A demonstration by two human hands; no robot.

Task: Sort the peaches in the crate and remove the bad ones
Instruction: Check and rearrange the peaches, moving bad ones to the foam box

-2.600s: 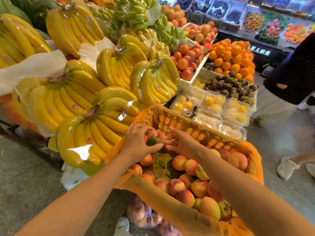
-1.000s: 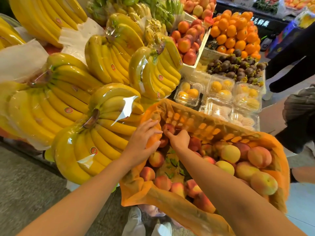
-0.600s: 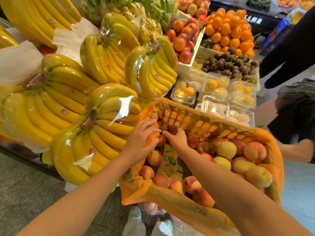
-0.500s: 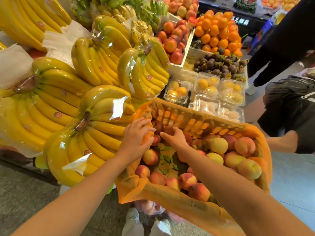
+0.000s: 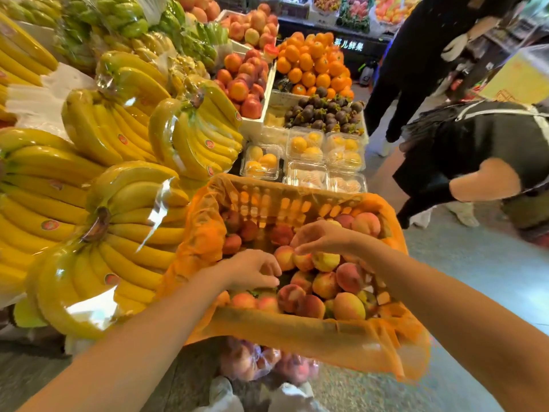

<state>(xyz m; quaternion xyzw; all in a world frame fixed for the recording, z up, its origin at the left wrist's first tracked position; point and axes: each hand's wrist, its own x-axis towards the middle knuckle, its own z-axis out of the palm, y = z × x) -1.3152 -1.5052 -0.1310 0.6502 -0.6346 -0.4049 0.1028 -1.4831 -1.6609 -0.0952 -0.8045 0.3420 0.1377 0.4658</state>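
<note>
The crate (image 5: pixel 297 200), lined with orange plastic, stands in front of me with several red-and-yellow peaches (image 5: pixel 325 285) heaped toward its right and near side. Over the near left part hovers my left hand (image 5: pixel 252 270), fingers loosely curled with nothing in them, its fingertips close to a peach (image 5: pixel 283 257). My right hand (image 5: pixel 322 237) reaches in from the right above the middle of the heap, fingers stretched leftward and slightly bent, the tips just over a pale peach (image 5: pixel 303 261). I see no fruit held in either hand.
Wrapped banana bunches (image 5: pixel 118 233) press against the crate's left side. Clear boxes of fruit (image 5: pixel 309 162) sit just behind it. A clear bag of peaches (image 5: pixel 261 362) lies on the floor under the near edge. A person in black (image 5: pixel 487 156) bends down at the right.
Both hands have drawn back from the crate's far left corner toward the middle and near side. The person at the right has bent lower into view.
</note>
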